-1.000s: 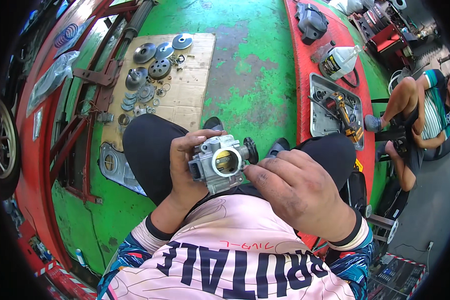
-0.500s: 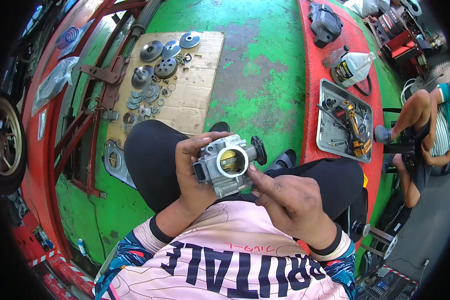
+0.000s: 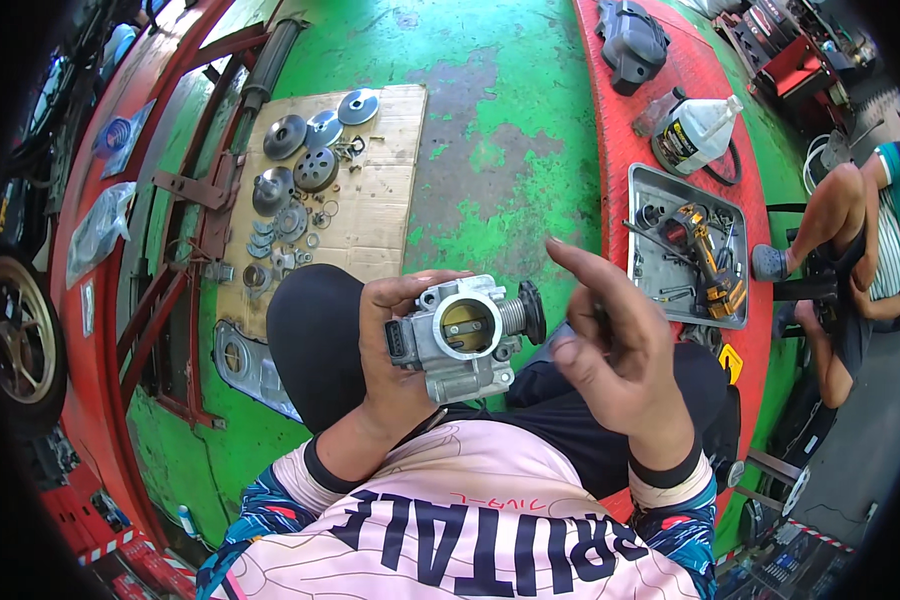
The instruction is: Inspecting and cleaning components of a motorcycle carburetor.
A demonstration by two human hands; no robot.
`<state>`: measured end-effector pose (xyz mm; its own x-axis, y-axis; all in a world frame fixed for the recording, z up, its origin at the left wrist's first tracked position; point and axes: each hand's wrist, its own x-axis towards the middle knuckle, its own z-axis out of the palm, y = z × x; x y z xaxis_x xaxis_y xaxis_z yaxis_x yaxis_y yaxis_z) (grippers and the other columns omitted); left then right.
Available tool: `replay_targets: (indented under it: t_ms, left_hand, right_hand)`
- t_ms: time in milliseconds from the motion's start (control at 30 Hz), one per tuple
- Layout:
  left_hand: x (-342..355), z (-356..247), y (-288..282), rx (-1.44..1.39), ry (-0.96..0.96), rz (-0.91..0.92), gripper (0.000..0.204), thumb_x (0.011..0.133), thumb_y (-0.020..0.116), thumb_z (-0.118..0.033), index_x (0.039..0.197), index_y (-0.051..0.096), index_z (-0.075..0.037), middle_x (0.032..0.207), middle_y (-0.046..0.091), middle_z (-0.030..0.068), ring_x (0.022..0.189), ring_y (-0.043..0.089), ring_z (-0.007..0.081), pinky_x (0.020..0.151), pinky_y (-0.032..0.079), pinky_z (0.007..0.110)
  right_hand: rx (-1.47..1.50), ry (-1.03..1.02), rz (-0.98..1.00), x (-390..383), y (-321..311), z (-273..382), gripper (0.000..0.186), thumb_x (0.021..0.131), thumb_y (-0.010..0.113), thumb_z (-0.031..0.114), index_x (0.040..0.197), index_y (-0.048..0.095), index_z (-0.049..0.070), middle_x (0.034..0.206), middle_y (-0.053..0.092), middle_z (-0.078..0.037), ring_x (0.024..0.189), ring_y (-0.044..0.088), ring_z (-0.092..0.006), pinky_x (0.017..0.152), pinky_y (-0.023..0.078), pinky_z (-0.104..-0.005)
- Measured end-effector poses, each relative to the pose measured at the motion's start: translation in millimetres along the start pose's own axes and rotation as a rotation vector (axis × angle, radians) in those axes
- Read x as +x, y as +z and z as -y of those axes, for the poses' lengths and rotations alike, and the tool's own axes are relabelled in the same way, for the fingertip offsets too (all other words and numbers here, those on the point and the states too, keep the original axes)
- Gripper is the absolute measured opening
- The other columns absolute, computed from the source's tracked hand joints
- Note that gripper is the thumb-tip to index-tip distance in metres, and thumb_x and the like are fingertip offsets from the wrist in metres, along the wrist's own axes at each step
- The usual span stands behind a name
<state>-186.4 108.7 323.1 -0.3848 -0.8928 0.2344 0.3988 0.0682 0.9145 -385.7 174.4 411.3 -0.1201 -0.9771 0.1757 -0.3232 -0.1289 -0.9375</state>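
Observation:
My left hand is closed around a silver metal throttle body, held in front of my lap. Its round bore faces up toward me, with a brass-coloured butterfly plate across the opening. A black pulley wheel and a coil spring stick out from its right side. Just right of it, my right hand is raised in the air, empty, with the index finger stretched out and the thumb apart from it. It does not touch the throttle body.
Several metal discs and clutch parts lie on cardboard on the green floor. A metal tray with a cordless power tool and a white jug stand on the red platform at right. Another person sits beyond.
My right hand has come off the throttle body and moved up and to the right, its fingers spreading. My left hand keeps its hold, and the view has shifted slightly.

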Motion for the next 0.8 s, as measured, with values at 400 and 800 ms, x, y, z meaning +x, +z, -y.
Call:
replay_targets:
  t_ms: [400,800]
  left_hand:
    - [2,-2,-2,0.047,0.029,0.059,0.086,0.063,0.095,-0.001,0.130,0.041,-0.009,0.129,0.058,0.0197,0.124,0.060,0.0295,0.103,0.052,0.041]
    - [0,3,-2,0.083,0.017,0.088,0.068,0.079,0.084,-0.002,0.130,0.038,-0.012,0.130,0.057,0.0244,0.123,0.060,0.0336,0.103,0.053,0.044]
  right_hand:
    - [0.154,0.044,0.230,7,0,-26,0.067,0.080,0.081,0.018,0.138,0.057,-0.004,0.073,0.040,0.004,0.060,0.032,-0.0064,0.056,0.026,-0.0251]
    - [-0.428,-0.575,0.021,5,5,-3,0.032,0.064,0.083,0.007,0.096,0.078,0.009,0.068,0.050,-0.002,0.053,0.047,-0.0173,0.048,0.033,-0.0328]
